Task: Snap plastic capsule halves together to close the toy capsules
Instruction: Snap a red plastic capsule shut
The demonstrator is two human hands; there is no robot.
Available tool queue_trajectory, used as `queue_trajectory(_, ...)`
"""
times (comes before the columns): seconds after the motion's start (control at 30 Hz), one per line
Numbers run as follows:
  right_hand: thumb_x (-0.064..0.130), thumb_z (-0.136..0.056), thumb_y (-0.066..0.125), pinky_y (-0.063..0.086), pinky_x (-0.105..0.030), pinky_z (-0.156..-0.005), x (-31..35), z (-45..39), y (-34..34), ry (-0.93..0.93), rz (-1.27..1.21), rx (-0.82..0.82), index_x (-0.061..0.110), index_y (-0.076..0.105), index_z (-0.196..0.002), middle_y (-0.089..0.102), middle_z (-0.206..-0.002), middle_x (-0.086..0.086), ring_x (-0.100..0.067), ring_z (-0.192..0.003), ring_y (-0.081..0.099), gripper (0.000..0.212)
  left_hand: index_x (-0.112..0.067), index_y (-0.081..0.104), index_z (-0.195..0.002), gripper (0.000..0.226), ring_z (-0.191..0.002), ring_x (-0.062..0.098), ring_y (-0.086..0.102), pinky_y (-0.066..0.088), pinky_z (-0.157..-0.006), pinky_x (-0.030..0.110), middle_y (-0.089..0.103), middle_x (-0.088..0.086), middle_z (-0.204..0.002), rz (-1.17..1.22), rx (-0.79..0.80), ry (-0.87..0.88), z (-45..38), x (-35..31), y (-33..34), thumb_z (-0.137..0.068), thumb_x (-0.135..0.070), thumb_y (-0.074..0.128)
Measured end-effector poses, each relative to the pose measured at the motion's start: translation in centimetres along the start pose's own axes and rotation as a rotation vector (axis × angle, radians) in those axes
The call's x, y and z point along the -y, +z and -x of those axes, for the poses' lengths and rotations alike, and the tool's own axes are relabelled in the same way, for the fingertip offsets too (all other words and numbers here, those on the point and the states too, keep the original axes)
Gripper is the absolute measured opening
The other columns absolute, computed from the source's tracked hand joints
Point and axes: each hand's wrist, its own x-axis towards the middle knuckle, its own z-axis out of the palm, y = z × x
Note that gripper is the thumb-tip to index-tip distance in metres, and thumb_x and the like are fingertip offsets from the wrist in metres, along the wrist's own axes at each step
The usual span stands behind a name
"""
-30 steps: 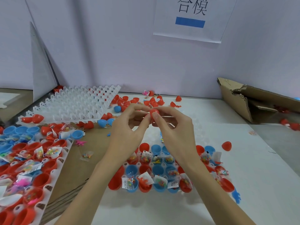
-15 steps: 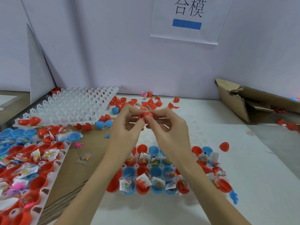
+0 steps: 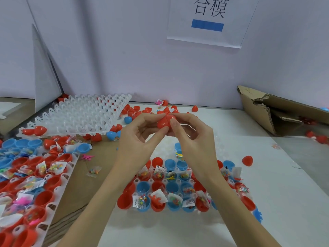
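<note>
Nearest the camera, I see two forearms rising from the bottom edge and meeting above the middle of the table. Beneath them sits a tray of open capsule halves (image 3: 170, 193), red and blue cups mouth-up, many holding small packets of toys. A second filled tray (image 3: 30, 179) lies at the near left on cardboard.

Above the tray, the left hand (image 3: 137, 141) and the right hand (image 3: 192, 139) face each other, fingers curled inward, both pinching one red capsule (image 3: 166, 121) between thumbs and fingertips. The capsule sits at the fingertips, on the far side of both palms and about level between them. Its long axis runs left to right, with a seam showing near the middle, one half in each hand. I judge the halves are together but perhaps not fully seated, so the coming squeeze should push the hands toward each other along that axis. Neither hand looks nearer to it than the other.

Farther off, an empty white tray (image 3: 80, 114) lies at the left, loose red halves (image 3: 137, 109) scatter by the wall, and a torn cardboard box (image 3: 277, 111) rests at the far right.
</note>
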Motion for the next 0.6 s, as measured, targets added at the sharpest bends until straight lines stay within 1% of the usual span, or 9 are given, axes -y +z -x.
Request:
queue_trajectory(0.1,0.019,-0.096,0.068,0.056,-0.013,-0.074,0.2,0.08,0.13,0.011,-0.047,0.003,0.026,0.071,-0.106,0.075,-0.1,0.008,-0.01,-0.092,0.074,0.014,-0.013,0.073,-0.116,0.029,-0.103,0.016,0.074,0.058,-0.089,0.021,0.076,-0.008,-0.106,-0.024,-0.034,0.034,0.05,0.1,0.03,-0.088,-0.007,0.079)
queue_trajectory(0.2,0.017,-0.096,0.067,0.055,-0.013,-0.076,0.23,0.1,0.02,-0.031,0.002,-0.002,0.021,0.071,-0.113,0.075,-0.103,0.005,-0.009,-0.093,0.074,0.018,-0.016,0.073,-0.116,0.029,-0.104,0.014,0.074,0.058,-0.091,0.022,0.076,-0.011,-0.107,-0.035,-0.041,0.054,0.06,0.23,0.0,-0.088,-0.009,0.079)
queue_trajectory(0.3,0.014,-0.097,0.065,0.055,-0.012,-0.078,0.17,0.15,-0.01,-0.087,0.044,-0.002,0.022,0.069,-0.118,0.074,-0.108,0.002,-0.008,-0.094,0.073,0.023,-0.018,0.074,-0.116,0.03,-0.104,0.014,0.074,0.058,-0.093,0.023,0.076,-0.012,-0.107,-0.054,-0.052,0.067,0.1,0.29,-0.02,-0.087,-0.012,0.08)
queue_trajectory(0.37,0.013,-0.098,0.064,0.056,-0.014,-0.081,-0.01,0.25,0.02,-0.145,0.118,-0.002,0.018,0.068,-0.124,0.072,-0.112,-0.001,-0.011,-0.096,0.072,0.027,-0.024,0.074,-0.115,0.031,-0.104,0.013,0.074,0.058,-0.093,0.023,0.076,-0.016,-0.107,-0.061,-0.063,0.089,0.08,0.26,-0.06,-0.087,-0.013,0.08)
queue_trajectory(0.43,0.016,-0.099,0.063,0.056,-0.017,-0.085,-0.13,0.43,0.15,-0.212,0.204,0.008,0.018,0.066,-0.129,0.07,-0.115,0.005,-0.01,-0.1,0.07,0.03,-0.027,0.074,-0.114,0.031,-0.104,0.011,0.074,0.058,-0.092,0.021,0.076,-0.019,-0.107,-0.069,-0.071,0.107,0.08,0.25,-0.06,-0.087,-0.013,0.08)
queue_trajectory(0.5,0.023,-0.096,0.066,0.053,-0.012,-0.087,-0.05,0.64,0.43,-0.276,0.277,0.027,0.026,0.06,-0.131,0.065,-0.114,0.02,0.002,-0.103,0.067,0.035,-0.022,0.075,-0.117,0.031,-0.106,0.013,0.074,0.058,-0.094,0.025,0.076,-0.017,-0.109,-0.075,-0.079,0.111,0.13,0.49,-0.16,-0.087,-0.013,0.08)
queue_trajectory(0.53,0.027,-0.094,0.068,0.05,-0.008,-0.087,-0.03,0.73,0.55,-0.308,0.315,0.038,0.029,0.058,-0.13,0.062,-0.112,0.026,0.007,-0.101,0.065,0.037,-0.02,0.075,-0.119,0.032,-0.108,0.013,0.073,0.059,-0.095,0.028,0.076,-0.015,-0.11,-0.097,-0.08,0.112,0.18,0.67,-0.24,-0.087,-0.013,0.08)
queue_trajectory(0.6,0.032,-0.091,0.073,0.047,-0.003,-0.084,0.0,0.86,0.69,-0.348,0.382,0.055,0.031,0.059,-0.126,0.058,-0.105,0.033,0.012,-0.093,0.064,0.038,-0.017,0.075,-0.121,0.036,-0.111,0.016,0.072,0.059,-0.099,0.035,0.076,-0.012,-0.115,-0.184,-0.074,0.147,0.29,0.89,-0.3,-0.087,-0.009,0.08)
